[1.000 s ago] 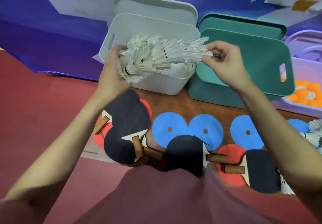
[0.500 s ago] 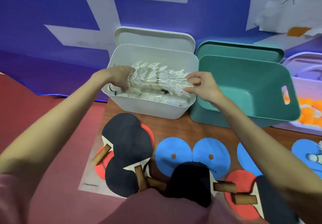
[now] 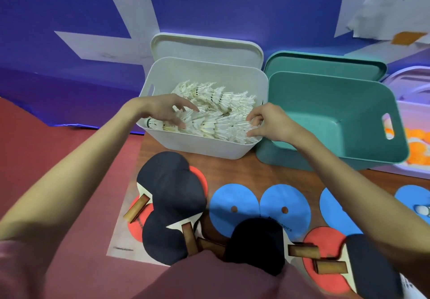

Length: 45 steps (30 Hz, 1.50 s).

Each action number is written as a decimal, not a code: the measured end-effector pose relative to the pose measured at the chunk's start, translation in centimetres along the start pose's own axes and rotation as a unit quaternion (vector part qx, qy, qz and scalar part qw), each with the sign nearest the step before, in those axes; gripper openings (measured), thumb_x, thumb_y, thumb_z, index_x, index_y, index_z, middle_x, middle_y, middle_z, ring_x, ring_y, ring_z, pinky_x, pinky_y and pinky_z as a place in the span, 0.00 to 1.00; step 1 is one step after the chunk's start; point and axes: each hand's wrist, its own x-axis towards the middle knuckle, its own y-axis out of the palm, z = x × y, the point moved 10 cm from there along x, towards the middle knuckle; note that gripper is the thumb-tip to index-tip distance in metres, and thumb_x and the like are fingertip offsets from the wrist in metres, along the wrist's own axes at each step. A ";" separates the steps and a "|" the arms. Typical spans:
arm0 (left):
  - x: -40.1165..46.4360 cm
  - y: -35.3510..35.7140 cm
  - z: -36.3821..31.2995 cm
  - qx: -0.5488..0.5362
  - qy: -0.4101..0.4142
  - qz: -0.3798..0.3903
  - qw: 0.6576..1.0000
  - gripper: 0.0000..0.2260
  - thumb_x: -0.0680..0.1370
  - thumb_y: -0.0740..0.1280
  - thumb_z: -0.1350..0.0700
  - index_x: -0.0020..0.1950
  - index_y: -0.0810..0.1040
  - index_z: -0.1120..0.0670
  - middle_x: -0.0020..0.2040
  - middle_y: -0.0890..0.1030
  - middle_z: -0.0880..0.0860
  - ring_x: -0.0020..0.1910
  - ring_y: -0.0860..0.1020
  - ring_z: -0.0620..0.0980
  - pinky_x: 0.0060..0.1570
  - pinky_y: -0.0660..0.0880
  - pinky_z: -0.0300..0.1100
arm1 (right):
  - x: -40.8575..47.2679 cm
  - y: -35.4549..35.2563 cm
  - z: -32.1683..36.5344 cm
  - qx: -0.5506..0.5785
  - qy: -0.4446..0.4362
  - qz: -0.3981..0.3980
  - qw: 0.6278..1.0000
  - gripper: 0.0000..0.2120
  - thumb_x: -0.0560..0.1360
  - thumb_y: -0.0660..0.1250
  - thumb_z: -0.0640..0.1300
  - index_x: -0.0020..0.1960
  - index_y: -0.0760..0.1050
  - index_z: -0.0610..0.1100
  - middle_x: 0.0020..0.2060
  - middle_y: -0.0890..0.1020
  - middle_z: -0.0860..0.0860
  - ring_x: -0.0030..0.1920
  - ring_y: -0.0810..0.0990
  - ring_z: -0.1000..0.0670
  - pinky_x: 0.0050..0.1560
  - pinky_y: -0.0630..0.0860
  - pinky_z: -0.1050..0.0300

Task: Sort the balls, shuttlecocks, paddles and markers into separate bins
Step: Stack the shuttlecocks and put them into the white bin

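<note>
A row of white shuttlecocks [image 3: 216, 112] lies in the white bin [image 3: 204, 146]. My left hand [image 3: 162, 110] hovers over its left end with fingers spread, just touching the feathers. At the pile's right end, my right hand [image 3: 267, 123] has loosely curled fingers, their tips against the feather ends. Several black and red paddles [image 3: 169, 189] lie on the table near me, one black paddle [image 3: 256, 240] in the middle. Blue disc markers [image 3: 235, 203] lie flat between the paddles and the bins.
A teal bin [image 3: 349, 157] stands tilted right of the white one, nothing in it. A purple bin [image 3: 409, 170] with orange balls [image 3: 416, 150] sits at the far right. One more shuttlecock [image 3: 422, 210] lies at the right edge. Lids lean behind the bins.
Both hands lowered the stack of shuttlecocks into the white bin. My left hand has since let go and spread its fingers; my right hand's grip on the feather end has loosened.
</note>
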 end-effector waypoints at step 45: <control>0.8 32.1 -26.2 0.000 0.193 -0.116 0.974 0.20 0.73 0.67 0.65 0.65 0.71 0.58 0.59 0.76 0.54 0.59 0.73 0.52 0.60 0.70 0.48 | -40.7 2.1 -30.1 0.039 0.264 -0.254 0.930 0.19 0.74 0.67 0.36 0.64 0.72 0.37 0.59 0.72 0.39 0.61 0.70 0.40 0.62 0.62 0.60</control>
